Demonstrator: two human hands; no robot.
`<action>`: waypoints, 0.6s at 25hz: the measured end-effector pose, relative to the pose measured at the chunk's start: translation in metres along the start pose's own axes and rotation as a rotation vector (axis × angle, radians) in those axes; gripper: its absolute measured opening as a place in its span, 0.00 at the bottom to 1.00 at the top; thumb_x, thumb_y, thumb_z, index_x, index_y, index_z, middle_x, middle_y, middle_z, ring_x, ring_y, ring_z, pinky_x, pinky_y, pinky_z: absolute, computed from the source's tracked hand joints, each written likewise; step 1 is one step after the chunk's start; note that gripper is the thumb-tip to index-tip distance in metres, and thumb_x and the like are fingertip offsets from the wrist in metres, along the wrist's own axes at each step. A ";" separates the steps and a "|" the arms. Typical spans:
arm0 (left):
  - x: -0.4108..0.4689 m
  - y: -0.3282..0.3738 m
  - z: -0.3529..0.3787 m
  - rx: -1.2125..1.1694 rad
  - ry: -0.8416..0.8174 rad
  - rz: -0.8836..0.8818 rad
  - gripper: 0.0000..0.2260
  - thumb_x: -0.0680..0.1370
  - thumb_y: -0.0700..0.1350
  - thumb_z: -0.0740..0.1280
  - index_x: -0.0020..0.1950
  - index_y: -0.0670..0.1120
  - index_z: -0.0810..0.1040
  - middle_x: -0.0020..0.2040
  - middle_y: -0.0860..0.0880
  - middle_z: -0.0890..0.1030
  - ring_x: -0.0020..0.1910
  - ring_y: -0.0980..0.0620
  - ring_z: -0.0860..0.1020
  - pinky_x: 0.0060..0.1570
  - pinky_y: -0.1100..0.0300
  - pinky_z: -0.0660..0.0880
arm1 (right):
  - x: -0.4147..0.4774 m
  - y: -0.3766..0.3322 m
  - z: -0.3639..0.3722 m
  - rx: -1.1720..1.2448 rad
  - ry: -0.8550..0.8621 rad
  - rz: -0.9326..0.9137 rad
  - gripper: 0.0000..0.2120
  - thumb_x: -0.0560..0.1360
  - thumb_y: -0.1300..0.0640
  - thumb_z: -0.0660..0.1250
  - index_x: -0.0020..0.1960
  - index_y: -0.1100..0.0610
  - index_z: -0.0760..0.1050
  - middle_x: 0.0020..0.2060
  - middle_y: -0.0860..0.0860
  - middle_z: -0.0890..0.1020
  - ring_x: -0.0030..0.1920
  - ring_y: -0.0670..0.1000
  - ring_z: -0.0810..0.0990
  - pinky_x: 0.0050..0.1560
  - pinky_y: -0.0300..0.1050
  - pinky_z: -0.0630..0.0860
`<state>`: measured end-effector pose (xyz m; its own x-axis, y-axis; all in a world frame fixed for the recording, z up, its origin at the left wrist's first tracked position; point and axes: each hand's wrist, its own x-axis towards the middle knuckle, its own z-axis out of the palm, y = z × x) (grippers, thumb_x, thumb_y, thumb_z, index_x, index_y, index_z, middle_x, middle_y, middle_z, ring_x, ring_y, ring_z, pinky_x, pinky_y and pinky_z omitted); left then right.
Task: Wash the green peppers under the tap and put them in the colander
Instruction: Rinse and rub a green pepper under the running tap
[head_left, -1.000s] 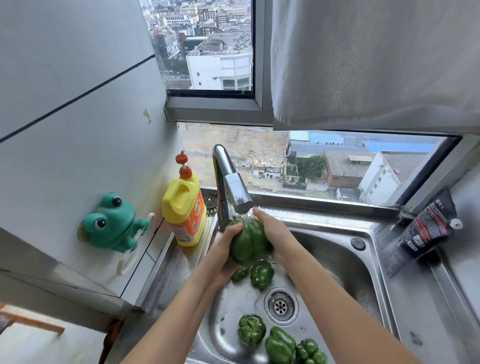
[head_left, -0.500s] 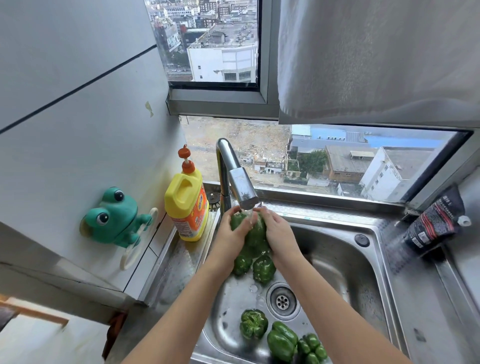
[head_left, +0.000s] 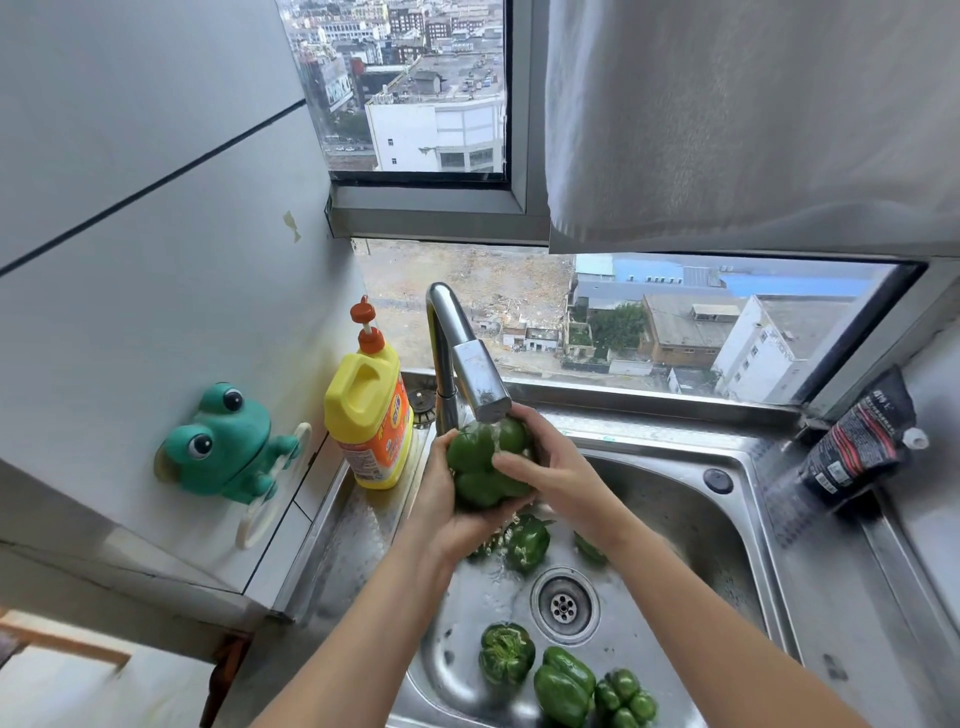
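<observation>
Head view: you hold one green pepper (head_left: 483, 467) directly under the tap (head_left: 480, 384), over the back-left part of the sink (head_left: 727, 457), and the water falls on its upper part. Your left hand (head_left: 441, 519) cups it from below and from the left. Your right hand (head_left: 556, 467) grasps its right side, with the thumb laid across the front. So both hands are closed round this same pepper.

To do this step well, I think you should turn the pepper slowly in the stream, so that every lobe and groove meets the water, and rub with the thumb. The skin looks wet and smooth, so do not loosen both hands together.

Its long axis stands nearly upright, from the spout toward the basin. The lobed end seems to point down into your left palm. Whether the stem end is on top, I cannot tell surely. The other peppers (head_left: 563, 686) lie in the basin, and no colander is visible.
</observation>
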<state>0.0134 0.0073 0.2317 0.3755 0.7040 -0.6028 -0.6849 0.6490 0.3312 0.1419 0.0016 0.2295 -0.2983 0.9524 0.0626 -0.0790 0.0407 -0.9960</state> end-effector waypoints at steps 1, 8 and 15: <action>0.001 -0.001 -0.002 -0.015 -0.044 -0.022 0.22 0.74 0.55 0.64 0.60 0.40 0.76 0.54 0.35 0.81 0.56 0.38 0.78 0.54 0.41 0.76 | 0.000 0.001 0.003 -0.099 0.067 -0.053 0.19 0.73 0.52 0.67 0.55 0.29 0.71 0.58 0.43 0.76 0.59 0.44 0.76 0.63 0.42 0.74; -0.002 0.007 0.002 0.134 -0.083 -0.020 0.16 0.77 0.56 0.62 0.51 0.45 0.82 0.47 0.45 0.84 0.44 0.47 0.84 0.38 0.53 0.82 | 0.006 0.014 0.014 -0.980 0.309 -0.678 0.15 0.78 0.49 0.61 0.57 0.56 0.80 0.54 0.52 0.81 0.62 0.54 0.75 0.67 0.50 0.69; 0.010 -0.022 -0.008 0.017 -0.052 0.179 0.24 0.70 0.60 0.66 0.57 0.43 0.79 0.51 0.41 0.84 0.50 0.44 0.83 0.51 0.48 0.79 | 0.025 -0.019 0.022 0.182 0.568 0.395 0.10 0.76 0.51 0.63 0.44 0.53 0.83 0.45 0.52 0.84 0.50 0.53 0.81 0.53 0.48 0.77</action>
<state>0.0276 -0.0022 0.2121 0.2807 0.8223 -0.4950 -0.7332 0.5165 0.4423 0.1147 0.0179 0.2518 0.2007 0.8978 -0.3921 -0.2396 -0.3431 -0.9082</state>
